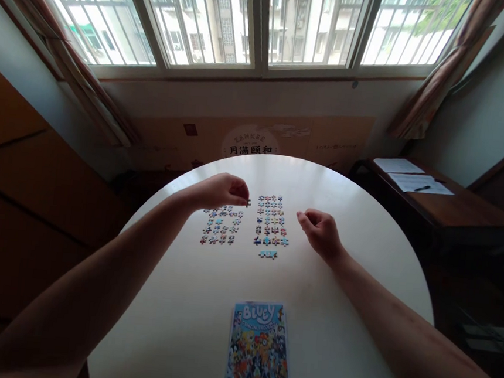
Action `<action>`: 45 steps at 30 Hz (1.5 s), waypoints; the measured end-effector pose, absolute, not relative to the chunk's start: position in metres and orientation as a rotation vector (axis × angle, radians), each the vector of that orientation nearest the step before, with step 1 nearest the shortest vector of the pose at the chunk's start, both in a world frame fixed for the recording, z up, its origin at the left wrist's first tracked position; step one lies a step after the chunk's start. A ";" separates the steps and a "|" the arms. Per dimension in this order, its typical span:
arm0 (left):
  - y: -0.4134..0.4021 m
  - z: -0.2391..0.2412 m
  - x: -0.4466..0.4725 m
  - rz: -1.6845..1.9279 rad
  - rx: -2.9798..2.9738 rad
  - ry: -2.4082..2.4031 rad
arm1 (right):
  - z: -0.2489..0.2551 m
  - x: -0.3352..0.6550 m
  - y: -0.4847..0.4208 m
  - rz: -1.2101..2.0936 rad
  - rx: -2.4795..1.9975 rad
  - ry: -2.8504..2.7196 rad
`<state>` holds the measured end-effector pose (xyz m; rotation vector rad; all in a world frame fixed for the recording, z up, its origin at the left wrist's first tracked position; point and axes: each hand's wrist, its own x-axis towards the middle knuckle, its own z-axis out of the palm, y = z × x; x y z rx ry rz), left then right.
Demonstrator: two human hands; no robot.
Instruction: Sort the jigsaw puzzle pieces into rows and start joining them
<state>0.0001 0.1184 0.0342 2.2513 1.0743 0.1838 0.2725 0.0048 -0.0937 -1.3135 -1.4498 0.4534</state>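
Note:
My left hand [223,191] hovers over the round white table [355,221], fingers pinched on a small dark puzzle piece [248,202] at its tips. Just below it lies a left group of puzzle pieces [221,226] set out in rows. A right group of puzzle pieces [271,221] lies in neat columns between my hands, with two joined blue pieces [268,254] below it. My right hand [321,233] rests to the right of those columns, fingers loosely curled, and nothing shows in it.
A colourful Bluey puzzle box [259,351] lies at the table's near edge. A dark wooden side table [440,199] with papers [414,177] and a pen stands at the right. Windows and curtains fill the back wall; wooden panels stand at the left.

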 end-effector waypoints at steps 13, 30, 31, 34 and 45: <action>0.020 -0.051 0.002 0.434 2.158 1.184 | -0.088 0.255 -0.014 0.603 -1.034 -2.130; 0.019 -0.062 0.005 0.350 2.225 1.261 | -0.093 0.247 -0.014 0.412 -1.008 -2.330; 0.018 -0.062 0.006 0.340 2.235 1.278 | -0.093 0.247 -0.014 0.416 -1.012 -2.326; 0.016 -0.059 0.009 0.292 2.258 1.337 | -0.092 0.247 -0.015 0.430 -1.022 -2.317; 0.020 -0.061 -0.001 0.285 2.291 1.184 | -0.092 0.248 -0.014 0.449 -1.009 -2.334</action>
